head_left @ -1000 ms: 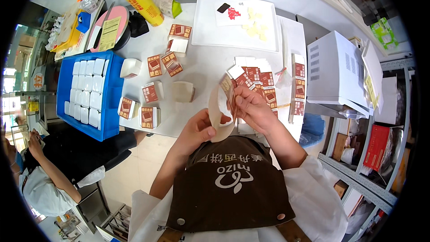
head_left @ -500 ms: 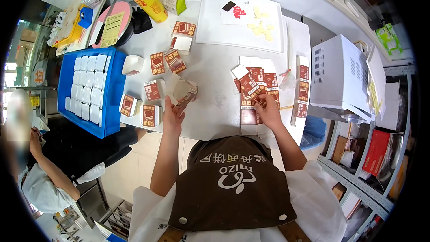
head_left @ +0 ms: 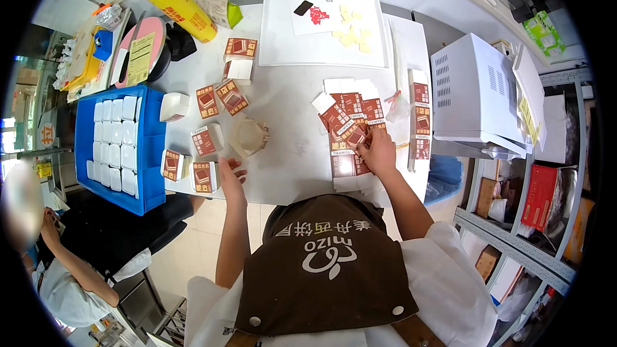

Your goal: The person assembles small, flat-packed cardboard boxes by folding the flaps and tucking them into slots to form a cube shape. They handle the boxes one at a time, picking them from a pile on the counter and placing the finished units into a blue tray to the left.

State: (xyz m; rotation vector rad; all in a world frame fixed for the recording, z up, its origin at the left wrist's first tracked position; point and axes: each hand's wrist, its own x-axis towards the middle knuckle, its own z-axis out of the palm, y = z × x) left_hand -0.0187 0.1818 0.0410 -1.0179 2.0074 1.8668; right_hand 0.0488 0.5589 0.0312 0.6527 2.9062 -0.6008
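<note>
My right hand (head_left: pixel 378 153) is at the pile of flat brown-and-white cartons (head_left: pixel 346 112), its fingers closed on the edge of a flat carton (head_left: pixel 351 136) on top. My left hand (head_left: pixel 232 178) hovers at the table's front edge with fingers apart and nothing in them. Just beyond it stands an open-topped folded box (head_left: pixel 249 137), apart from the fingers. To its left are several folded boxes in the same brown print, among them a box (head_left: pixel 204 176) beside my left hand and another box (head_left: pixel 207 139) farther back.
A blue crate (head_left: pixel 152 154) of white lidded tubs stands at the left. At the back lies a white tray (head_left: pixel 276 51) with red and pale-yellow pieces. A cling-film roll (head_left: pixel 170 0) is at the back left, a white appliance (head_left: pixel 475 93) at the right. Another person (head_left: pixel 71 270) works at the left.
The whole view has shifted slightly. My left hand has drawn back a little from the open box, which now stands on its own. My right hand stays at the flat cartons.
</note>
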